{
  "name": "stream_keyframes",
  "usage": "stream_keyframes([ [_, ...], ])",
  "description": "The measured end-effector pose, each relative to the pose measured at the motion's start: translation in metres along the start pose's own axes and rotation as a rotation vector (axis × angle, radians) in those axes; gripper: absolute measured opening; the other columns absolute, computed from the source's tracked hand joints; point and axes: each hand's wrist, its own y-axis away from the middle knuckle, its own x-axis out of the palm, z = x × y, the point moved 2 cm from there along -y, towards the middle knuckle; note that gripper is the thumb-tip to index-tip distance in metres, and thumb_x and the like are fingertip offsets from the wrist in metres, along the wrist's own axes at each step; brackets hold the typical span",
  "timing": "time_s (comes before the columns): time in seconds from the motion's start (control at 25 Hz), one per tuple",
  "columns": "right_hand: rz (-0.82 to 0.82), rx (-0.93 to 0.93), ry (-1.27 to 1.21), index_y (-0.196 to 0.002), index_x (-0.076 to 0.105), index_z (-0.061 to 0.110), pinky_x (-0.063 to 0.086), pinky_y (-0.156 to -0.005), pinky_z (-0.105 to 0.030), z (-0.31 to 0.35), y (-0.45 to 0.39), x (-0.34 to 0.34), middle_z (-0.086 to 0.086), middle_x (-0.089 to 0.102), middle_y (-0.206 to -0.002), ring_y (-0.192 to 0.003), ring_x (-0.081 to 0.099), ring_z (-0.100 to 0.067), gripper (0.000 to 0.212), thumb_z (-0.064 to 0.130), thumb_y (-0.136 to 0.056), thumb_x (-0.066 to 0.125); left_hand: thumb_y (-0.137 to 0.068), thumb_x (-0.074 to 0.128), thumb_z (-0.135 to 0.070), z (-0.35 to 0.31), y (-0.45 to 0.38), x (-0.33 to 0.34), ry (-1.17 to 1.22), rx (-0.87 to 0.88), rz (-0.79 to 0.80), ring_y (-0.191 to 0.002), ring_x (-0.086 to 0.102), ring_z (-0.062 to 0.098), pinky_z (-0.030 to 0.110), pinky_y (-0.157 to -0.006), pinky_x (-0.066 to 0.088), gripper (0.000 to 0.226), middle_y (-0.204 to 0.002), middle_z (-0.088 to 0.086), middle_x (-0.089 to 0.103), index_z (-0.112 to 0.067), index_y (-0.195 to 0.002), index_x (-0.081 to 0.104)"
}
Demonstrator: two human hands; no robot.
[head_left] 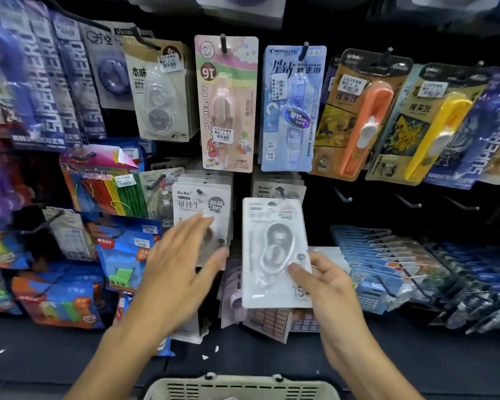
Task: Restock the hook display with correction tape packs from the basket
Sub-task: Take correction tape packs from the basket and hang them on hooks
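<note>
Hook display (358, 197), dark wall w/ hanging stationery cards. Basket (243, 388) bottom centre, contents unseen. Left hand (182, 264) fingers apart, near BoBo stack (202, 203). Right hand (326, 281) fingers pinching correction tape pack (272, 252), upright. Step: hanging. Next: align hole w/ hook.

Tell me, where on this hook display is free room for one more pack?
Bare black hooks stand free right of the white BoBo packs, below the orange clip pack and above the blue pack rows. Left of the right hand, everything is crowded.

Right hand (326, 280) pinching white correction tape pack (274, 252), left hand (182, 264) open, basket (243, 388) below
</note>
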Motion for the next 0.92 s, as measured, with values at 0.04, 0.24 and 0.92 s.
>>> stream_keyframes([
  [0.04, -0.046, -0.014, 0.034, -0.104, 0.070, 0.017, 0.045, -0.039, -0.024, 0.002, 0.000, -0.005, -0.008, 0.078, -0.086, -0.050, 0.064, -0.018, 0.013, 0.009, -0.098, 0.062, -0.093, 0.020, -0.074, 0.005, -0.003, -0.004, -0.027, -0.030, 0.012, -0.153, 0.013, 0.009, 0.044, -0.126, 0.014, 0.073, -0.166, -0.014, 0.017, -0.039, -0.157, 0.019],
  [0.24, -0.025, -0.072, 0.203, -0.092, 0.072, 0.041, 0.042, -0.038, -0.019, 0.003, 0.011, -0.021, 0.001, 0.077, -0.078, -0.044, 0.060, -0.010, 0.033, 0.011, -0.099, 0.060, -0.083, 0.006, -0.073, 0.011, -0.004, 0.007, -0.175, -0.077, 0.167, -0.155, -0.010, 0.009, 0.048, -0.126, -0.003, 0.081, -0.166, -0.018, -0.014, -0.044, -0.158, -0.001],
  [0.92, -0.025, 0.192, 0.079, -0.124, 0.056, 0.023, 0.062, -0.067, -0.028, -0.068, -0.010, -0.029, -0.004, 0.067, -0.117, -0.080, 0.075, -0.018, 0.041, -0.004, -0.093, 0.063, -0.095, 0.055, -0.045, 0.016, 0.030, 0.012, -0.250, -0.119, -0.108, -0.144, 0.033, 0.032, 0.049, -0.111, 0.036, 0.068, -0.162, 0.007, 0.028, -0.025, -0.154, 0.029],
])
